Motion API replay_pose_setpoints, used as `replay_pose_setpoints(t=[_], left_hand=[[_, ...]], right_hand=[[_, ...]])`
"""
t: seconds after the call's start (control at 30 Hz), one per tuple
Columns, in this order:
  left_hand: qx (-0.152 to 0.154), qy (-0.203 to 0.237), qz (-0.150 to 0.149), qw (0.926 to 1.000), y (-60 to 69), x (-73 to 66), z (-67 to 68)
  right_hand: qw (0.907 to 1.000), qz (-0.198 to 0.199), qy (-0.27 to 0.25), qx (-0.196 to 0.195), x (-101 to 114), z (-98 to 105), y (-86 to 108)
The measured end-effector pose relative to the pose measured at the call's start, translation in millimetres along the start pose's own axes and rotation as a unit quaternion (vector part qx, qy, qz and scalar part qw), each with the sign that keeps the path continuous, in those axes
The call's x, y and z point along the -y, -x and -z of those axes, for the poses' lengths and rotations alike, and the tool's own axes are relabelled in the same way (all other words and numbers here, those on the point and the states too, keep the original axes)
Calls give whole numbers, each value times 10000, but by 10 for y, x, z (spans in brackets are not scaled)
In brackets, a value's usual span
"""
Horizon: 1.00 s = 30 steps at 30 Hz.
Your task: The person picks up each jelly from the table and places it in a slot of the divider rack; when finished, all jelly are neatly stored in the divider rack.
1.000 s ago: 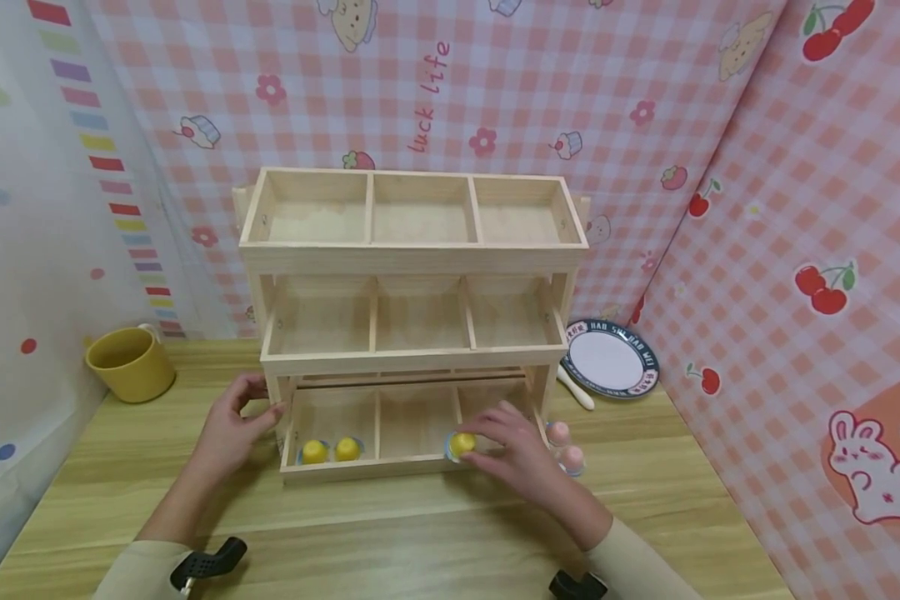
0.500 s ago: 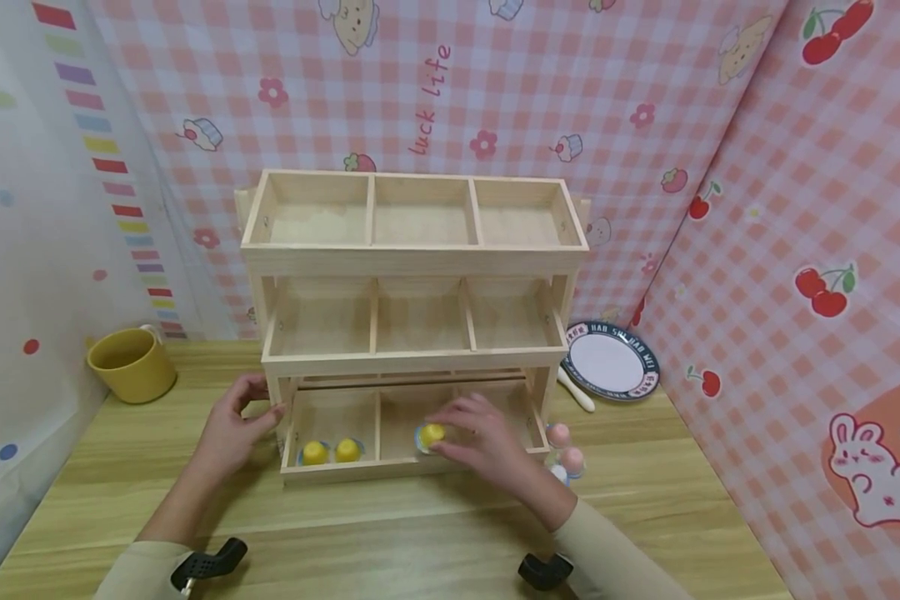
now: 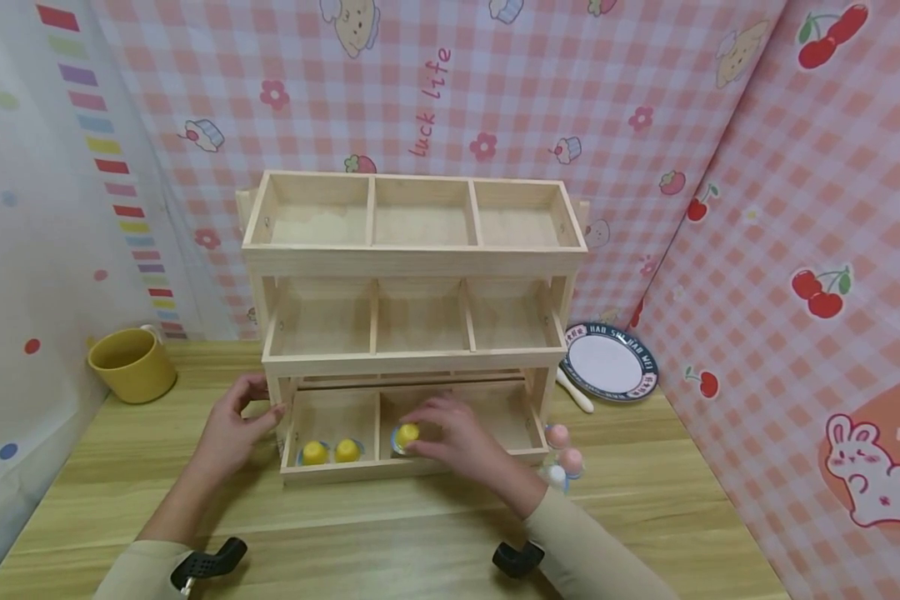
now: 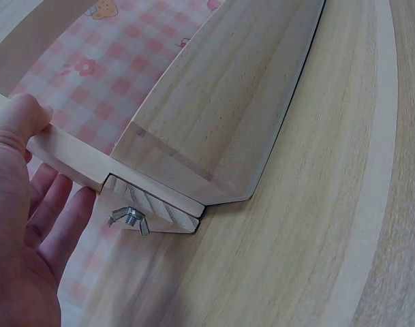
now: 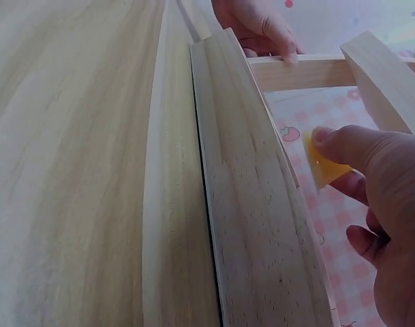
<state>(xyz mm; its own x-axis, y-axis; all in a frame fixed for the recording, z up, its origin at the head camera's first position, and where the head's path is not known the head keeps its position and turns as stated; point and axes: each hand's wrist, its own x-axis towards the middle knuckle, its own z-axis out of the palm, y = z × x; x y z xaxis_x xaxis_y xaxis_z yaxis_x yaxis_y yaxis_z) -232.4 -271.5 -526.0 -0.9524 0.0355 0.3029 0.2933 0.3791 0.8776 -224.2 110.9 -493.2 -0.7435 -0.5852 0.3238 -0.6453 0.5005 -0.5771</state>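
Wood-grain surface (image 3: 382, 537): yellow piece (image 3: 408, 434) in right hand (image 3: 456, 437), just right of divider (image 3: 378, 427)

Gingham backdrop (image 3: 525, 92), three-tier wooden rack (image 3: 420, 262) before it. Right hand pinches the piece, thumb one side, fingers the other, at the bottom tier; height over its floor, can't tell. Key relation: piece sits left of the right hand's palm, with the divider between it and two yellow pieces (image 3: 331, 451) in the left compartment. Squat, no clear long axis. Right hand nearer; left hand (image 3: 228, 429) well apart, gripping the rack's left upright.
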Motion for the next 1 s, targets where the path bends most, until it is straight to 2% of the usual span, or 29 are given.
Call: replay_pose_setpoints(t=[0.43, 1.0], left_hand=[[24, 96, 7, 10000, 5, -18, 3], [-6, -22, -54, 10000, 3, 0, 5]], right_hand=[[9966, -169, 515, 618, -15, -73, -147], [9937, 53, 752, 831, -81, -173, -257]])
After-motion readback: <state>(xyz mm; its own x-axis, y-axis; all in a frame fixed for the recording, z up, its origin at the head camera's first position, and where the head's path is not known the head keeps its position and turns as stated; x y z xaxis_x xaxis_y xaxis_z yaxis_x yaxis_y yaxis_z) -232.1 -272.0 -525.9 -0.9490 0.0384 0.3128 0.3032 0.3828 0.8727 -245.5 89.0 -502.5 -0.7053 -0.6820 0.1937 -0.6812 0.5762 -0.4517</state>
